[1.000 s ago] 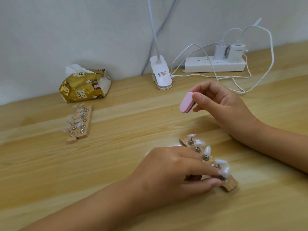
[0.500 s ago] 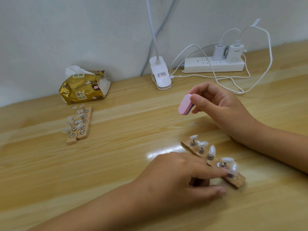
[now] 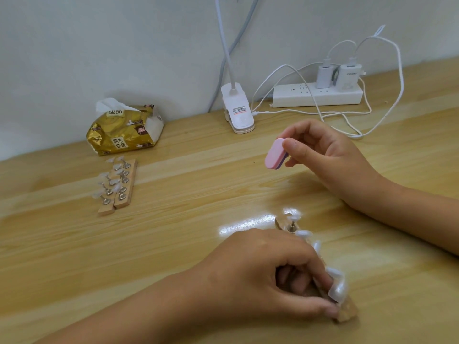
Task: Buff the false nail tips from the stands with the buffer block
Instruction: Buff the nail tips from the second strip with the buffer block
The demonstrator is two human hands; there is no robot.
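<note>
The left hand (image 3: 260,276) grips the near nail stand (image 3: 346,312), hiding much of its row of false nail tips (image 3: 337,290). The right hand (image 3: 327,155), held apart above the counter (image 3: 173,244), pinches the pink buffer block (image 3: 274,155). Two more stands (image 3: 119,192) lie far left, by a gold tissue pack (image 3: 124,132) reading 原木纯品. At the wall, beside a clip lamp (image 3: 238,112), a power strip (image 3: 315,94) holds a PISEN charger (image 3: 347,76).

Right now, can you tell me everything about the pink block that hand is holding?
The buffer block is a thick pad with rounded ends, pink on its broad face, a purple layer at its edge, seemingly foam. The right hand pinches it between thumb and fingers, tilted in the air above the wooden table, touching nothing else.
</note>
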